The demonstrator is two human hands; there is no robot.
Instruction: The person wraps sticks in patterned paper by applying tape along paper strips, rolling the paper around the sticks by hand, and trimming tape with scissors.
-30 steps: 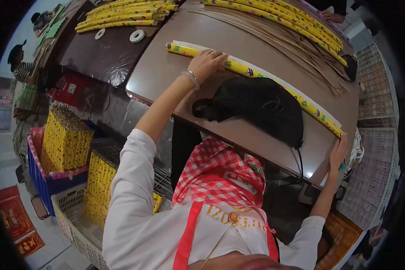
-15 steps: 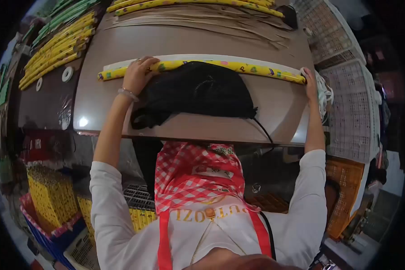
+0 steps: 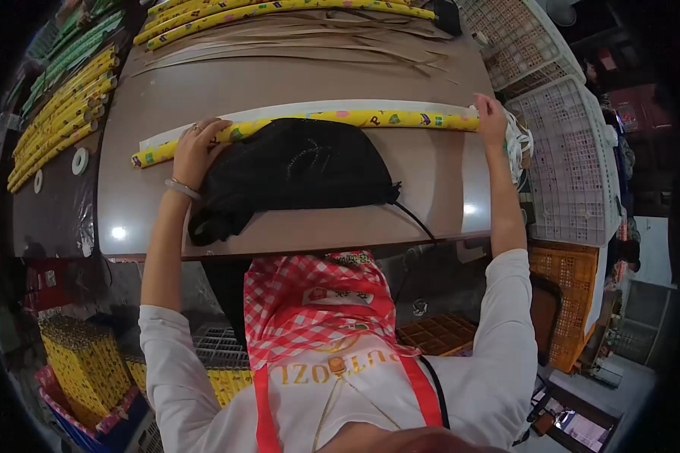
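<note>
A long yellow roll of printed wrapping paper point(image 3: 400, 118) lies across the table, with a white strip point(image 3: 279, 111) running along its far side. My left hand point(image 3: 198, 151) is closed over the roll near its left end, thumb on the near side. At the right end, my right hand point(image 3: 493, 121) is bent with its fingers together against the tip of the roll. Whether something small sits in those fingers is hidden. A black cloth bag point(image 3: 302, 166) lies just in front of the roll, partly covering its near edge.
Brown paper strips point(image 3: 302, 41) and more yellow rolls point(image 3: 279, 10) lie at the back of the table point(image 3: 431, 204). Further yellow rolls point(image 3: 60, 124) and a white tape ring point(image 3: 80, 161) are on the left. Plastic crates point(image 3: 555, 162) and white cord point(image 3: 520, 151) border the right side.
The view has shifted, so the table appears further left. My right hand has turned, its fingers now bent up at the roll's end. My left hand keeps its place on the roll.
</note>
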